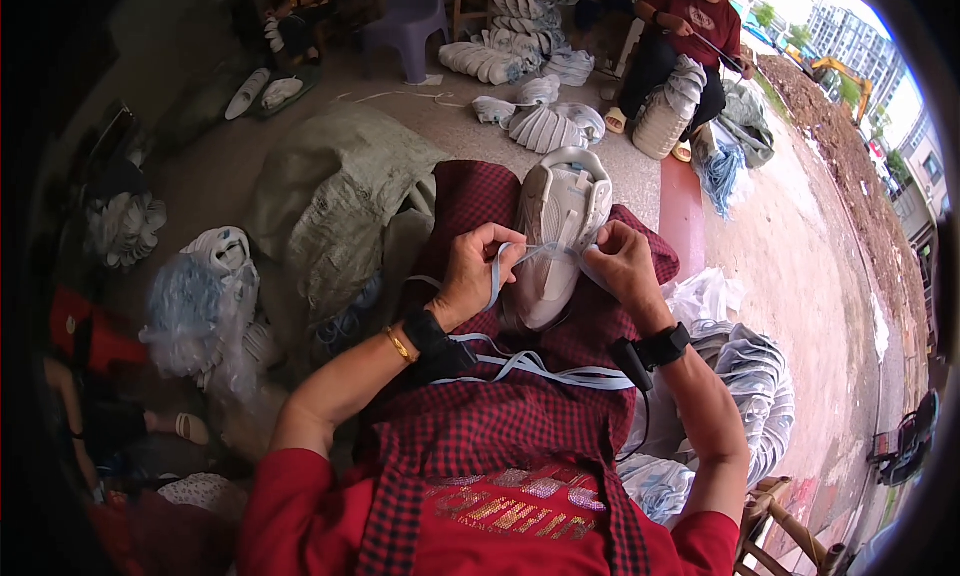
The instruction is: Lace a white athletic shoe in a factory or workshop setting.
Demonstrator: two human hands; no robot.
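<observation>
A white and pale grey sneaker [545, 281] rests on my lap, its toe toward me and its heel opening facing away. My left hand [476, 274] is on the shoe's left side, thumb and fingers pinched on a light blue shoelace [495, 279]. On the other side, my right hand [628, 266] pinches the lace too. Between the two hands the lace crosses over the lower part of the shoe's tongue area. More pale blue laces [525, 364] lie across the red and black checked apron [500, 416] on my lap.
A grey-green woven sack [340, 191] stands at my left, near a plastic bag of blue laces [190, 301]. Nested white shoe uppers [750, 396] are piled at my right. Farther off are more uppers [548, 128], a purple chair [405, 26] and a seated person [690, 46].
</observation>
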